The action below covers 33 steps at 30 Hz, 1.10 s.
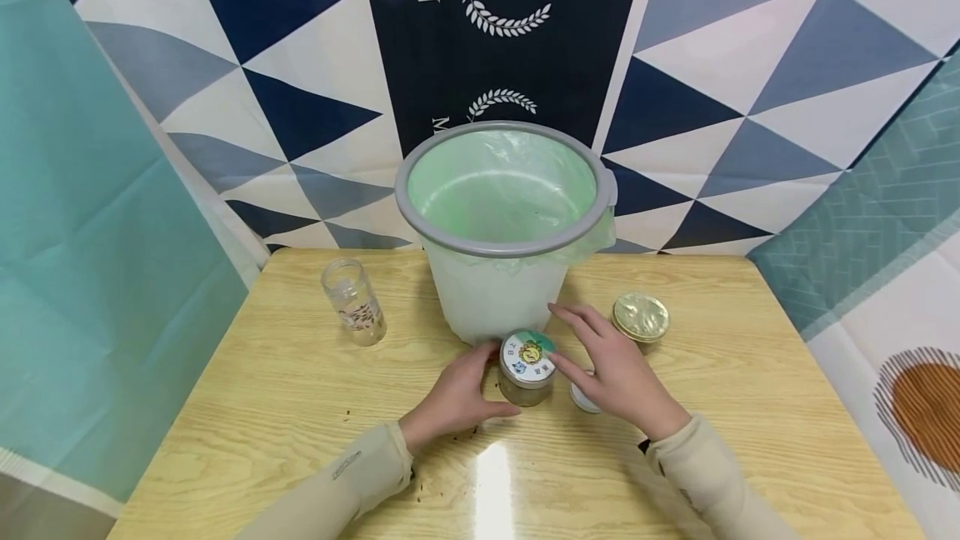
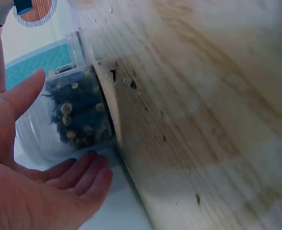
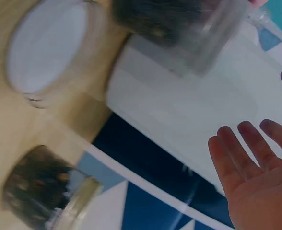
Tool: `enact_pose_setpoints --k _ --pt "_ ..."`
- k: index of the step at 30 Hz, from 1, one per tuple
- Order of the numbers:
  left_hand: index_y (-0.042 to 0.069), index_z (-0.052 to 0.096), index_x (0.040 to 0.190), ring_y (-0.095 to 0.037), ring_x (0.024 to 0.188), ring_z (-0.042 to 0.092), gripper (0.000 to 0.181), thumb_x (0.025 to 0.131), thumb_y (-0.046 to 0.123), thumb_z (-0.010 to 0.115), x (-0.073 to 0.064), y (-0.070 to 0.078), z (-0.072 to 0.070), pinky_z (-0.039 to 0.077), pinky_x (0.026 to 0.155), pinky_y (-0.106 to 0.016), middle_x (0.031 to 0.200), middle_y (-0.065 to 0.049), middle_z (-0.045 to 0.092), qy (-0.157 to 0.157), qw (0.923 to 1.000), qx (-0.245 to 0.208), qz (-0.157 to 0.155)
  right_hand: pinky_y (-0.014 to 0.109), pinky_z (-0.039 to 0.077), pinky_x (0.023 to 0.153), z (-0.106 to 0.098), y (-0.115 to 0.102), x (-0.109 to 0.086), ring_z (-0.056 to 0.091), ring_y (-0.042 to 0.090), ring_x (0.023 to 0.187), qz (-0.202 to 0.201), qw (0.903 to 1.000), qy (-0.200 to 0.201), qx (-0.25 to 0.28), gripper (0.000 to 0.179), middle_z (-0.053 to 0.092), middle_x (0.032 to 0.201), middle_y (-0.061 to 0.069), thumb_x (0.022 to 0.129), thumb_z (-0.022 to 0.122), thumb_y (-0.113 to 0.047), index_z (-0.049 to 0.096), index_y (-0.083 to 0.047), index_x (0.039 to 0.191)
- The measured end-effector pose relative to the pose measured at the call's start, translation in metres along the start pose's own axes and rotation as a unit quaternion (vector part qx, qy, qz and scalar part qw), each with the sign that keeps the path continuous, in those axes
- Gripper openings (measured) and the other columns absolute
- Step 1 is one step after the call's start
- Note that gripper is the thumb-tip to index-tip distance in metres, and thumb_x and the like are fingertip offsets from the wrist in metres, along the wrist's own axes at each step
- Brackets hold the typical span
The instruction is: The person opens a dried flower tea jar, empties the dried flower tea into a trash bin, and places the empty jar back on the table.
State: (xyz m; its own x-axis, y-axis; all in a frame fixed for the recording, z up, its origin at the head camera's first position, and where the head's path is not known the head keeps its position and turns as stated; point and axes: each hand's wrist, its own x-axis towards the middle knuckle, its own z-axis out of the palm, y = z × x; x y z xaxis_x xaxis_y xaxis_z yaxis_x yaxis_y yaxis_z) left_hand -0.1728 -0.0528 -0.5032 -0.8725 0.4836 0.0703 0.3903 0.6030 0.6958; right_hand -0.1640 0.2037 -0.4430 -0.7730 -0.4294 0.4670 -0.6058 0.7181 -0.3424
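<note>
A clear jar (image 1: 525,392) with a green and white printed lid (image 1: 528,357) stands upright before the bucket; dark dried pieces fill it in the left wrist view (image 2: 78,108). My left hand (image 1: 459,394) is beside its left side, thumb and fingers spread around it; whether they touch is unclear. On the other side is my right hand (image 1: 622,373), fingers stretched out, a fingertip near the lid's edge. Partly behind that hand lies a white round lid (image 1: 584,398). In the right wrist view the right palm (image 3: 261,184) faces the bucket, holding nothing.
A white bucket (image 1: 495,294) with a grey rim and green liner stands at the back centre. To its left is a clear empty glass jar (image 1: 354,302). A gold-lidded jar (image 1: 641,319) with dark contents stands right. Dark crumbs are scattered on the wooden table (image 1: 262,440).
</note>
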Motion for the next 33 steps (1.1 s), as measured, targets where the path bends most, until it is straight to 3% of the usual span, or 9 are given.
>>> enact_pose_setpoints --k 8,12,17,23,33 --pt "0.005 0.044 0.148 -0.027 0.131 0.058 0.093 0.077 0.039 0.093 0.011 0.001 0.015 0.048 0.112 -0.046 0.14 -0.01 0.06 0.028 0.9986 -0.046 -0.002 0.05 0.059 0.088 0.005 0.01 -0.009 0.067 0.03 0.11 0.034 0.9992 -0.023 -0.001 0.063 0.061 0.131 0.012 0.093 0.077 -0.025 0.053 -0.006 0.148" --pt "0.007 0.042 0.148 -0.023 0.128 0.06 0.091 0.078 0.039 0.092 0.013 0.004 0.022 0.051 0.109 -0.041 0.138 -0.007 0.06 0.043 0.9981 -0.043 0.004 0.052 0.059 0.089 0.008 0.009 -0.01 0.067 0.032 0.113 0.041 0.9986 -0.032 0.006 0.062 0.061 0.133 0.012 0.095 0.076 -0.026 0.052 -0.006 0.149" --pt "0.01 0.039 0.151 -0.019 0.13 0.058 0.088 0.083 0.04 0.088 0.013 0.005 0.023 0.051 0.11 -0.038 0.142 -0.005 0.057 0.036 0.9985 -0.039 0.012 0.051 0.058 0.094 0.011 0.007 -0.011 0.066 0.03 0.119 0.052 0.997 -0.054 0.017 0.063 0.059 0.138 0.01 0.097 0.074 -0.029 0.049 -0.008 0.151" --pt "0.011 0.039 0.152 -0.019 0.131 0.058 0.088 0.085 0.05 0.083 0.006 0.003 0.017 0.051 0.11 -0.039 0.143 -0.004 0.056 0.033 0.9991 -0.018 0.016 0.052 0.058 0.096 0.011 0.008 -0.014 0.065 0.031 0.12 0.057 0.9967 -0.055 0.016 0.064 0.059 0.138 0.011 0.097 0.073 -0.031 0.049 -0.01 0.152" --pt "0.009 0.038 0.152 -0.021 0.132 0.058 0.087 0.086 0.04 0.085 -0.014 0.014 -0.011 0.051 0.111 -0.04 0.141 -0.007 0.055 0.045 0.9979 0.011 0.046 0.052 0.057 0.097 0.001 0.0 -0.01 0.065 0.031 0.123 0.045 0.998 -0.035 0.028 0.064 0.06 0.14 0.008 0.098 0.072 -0.032 0.047 -0.014 0.154"
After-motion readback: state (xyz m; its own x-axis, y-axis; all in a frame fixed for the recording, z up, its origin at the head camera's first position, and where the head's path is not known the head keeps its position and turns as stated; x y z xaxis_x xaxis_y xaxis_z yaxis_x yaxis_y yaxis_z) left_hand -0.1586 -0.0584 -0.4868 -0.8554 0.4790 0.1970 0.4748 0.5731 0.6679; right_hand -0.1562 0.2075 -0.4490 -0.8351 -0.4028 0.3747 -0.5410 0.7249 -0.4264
